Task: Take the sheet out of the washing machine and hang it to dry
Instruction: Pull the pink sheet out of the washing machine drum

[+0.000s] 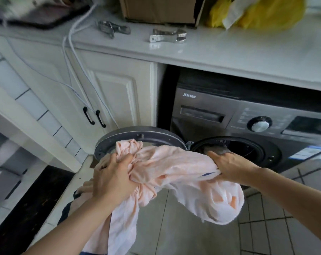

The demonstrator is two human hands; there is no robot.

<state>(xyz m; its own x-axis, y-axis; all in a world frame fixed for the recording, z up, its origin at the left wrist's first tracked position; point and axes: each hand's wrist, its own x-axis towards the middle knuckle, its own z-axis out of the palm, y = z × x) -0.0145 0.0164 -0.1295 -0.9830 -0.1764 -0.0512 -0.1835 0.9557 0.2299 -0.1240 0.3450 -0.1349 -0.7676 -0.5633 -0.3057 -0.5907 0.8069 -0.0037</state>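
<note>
A pale pink sheet (167,168) hangs bunched in front of the dark grey washing machine (211,111), under the white counter. My left hand (111,175) grips a wad of the sheet near the open round door (137,134). My right hand (229,165) clutches another part of it right at the drum opening (244,148). Loose folds droop below both hands toward the tiled floor. Some dark fabric shows inside the drum, behind my right hand.
On the counter (229,50) lie two metal clips (167,35), a cardboard box (159,10) and a yellow bag (263,11). White cables (73,52) trail down the cabinet doors (111,92) at left. A raised tiled step (64,196) runs along the left floor.
</note>
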